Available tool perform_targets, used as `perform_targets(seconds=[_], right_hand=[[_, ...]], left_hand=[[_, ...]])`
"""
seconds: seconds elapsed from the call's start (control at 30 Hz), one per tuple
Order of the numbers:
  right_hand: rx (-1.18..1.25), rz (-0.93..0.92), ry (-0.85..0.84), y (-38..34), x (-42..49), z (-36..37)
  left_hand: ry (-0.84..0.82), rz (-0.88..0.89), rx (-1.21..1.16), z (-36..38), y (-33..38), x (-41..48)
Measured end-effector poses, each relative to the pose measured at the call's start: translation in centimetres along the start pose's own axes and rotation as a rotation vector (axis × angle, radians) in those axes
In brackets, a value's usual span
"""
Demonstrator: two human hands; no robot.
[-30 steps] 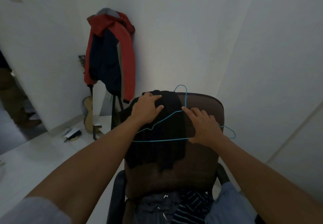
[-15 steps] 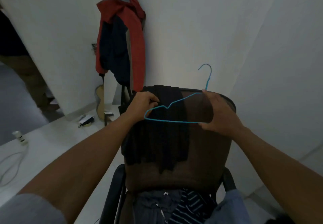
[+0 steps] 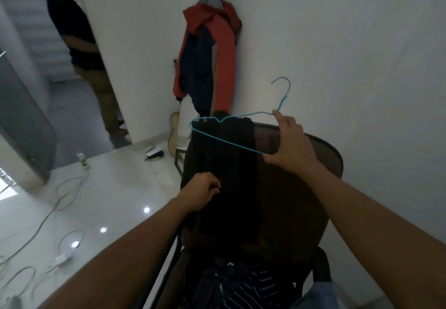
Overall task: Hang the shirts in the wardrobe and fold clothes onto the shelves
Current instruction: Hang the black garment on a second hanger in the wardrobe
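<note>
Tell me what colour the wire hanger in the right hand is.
Light blue; the hanger in the right hand shows best in the head view.

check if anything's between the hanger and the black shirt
Nothing visible does. The right hand holds the hanger over the top of the shirt draped on the chair back; the left hand grips the shirt lower down.
</note>
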State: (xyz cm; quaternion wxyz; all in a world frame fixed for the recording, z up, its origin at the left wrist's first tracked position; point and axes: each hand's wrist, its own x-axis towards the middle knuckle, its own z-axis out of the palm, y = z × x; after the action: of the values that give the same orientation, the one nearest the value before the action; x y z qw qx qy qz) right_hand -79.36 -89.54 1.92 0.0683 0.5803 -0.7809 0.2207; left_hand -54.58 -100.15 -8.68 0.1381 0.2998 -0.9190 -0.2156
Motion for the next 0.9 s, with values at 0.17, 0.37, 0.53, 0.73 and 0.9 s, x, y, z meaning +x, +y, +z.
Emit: perform_targets(seconds=[0.17, 0.37, 0.53, 0.73, 0.9], right_hand=[[0.012, -0.009, -0.01, -0.4, 0.5, 0.0], [0.035, 0.005, 0.03, -1.5, 1.7, -0.4], [0.03, 0.021, 0.033, -1.7, 2.7, -0.2], [0.015, 0.029, 0.03, -1.7, 2.6, 0.1], [0.013, 0.029, 0.031, -1.7, 2.2, 0.2]], left_hand=[[-0.01, -0.06, 0.082, 0.3, -0.3, -1.0], [0.63, -0.225, -0.243, -3.9, 1.9, 5.1], [0.423, -0.281, -0.188, -5.7, 3.0, 8.7], [0.487, -0.229, -0.313, -2.0, 3.6, 6.0], [0.535, -0.34, -0.316, -4.5, 3.0, 8.9]])
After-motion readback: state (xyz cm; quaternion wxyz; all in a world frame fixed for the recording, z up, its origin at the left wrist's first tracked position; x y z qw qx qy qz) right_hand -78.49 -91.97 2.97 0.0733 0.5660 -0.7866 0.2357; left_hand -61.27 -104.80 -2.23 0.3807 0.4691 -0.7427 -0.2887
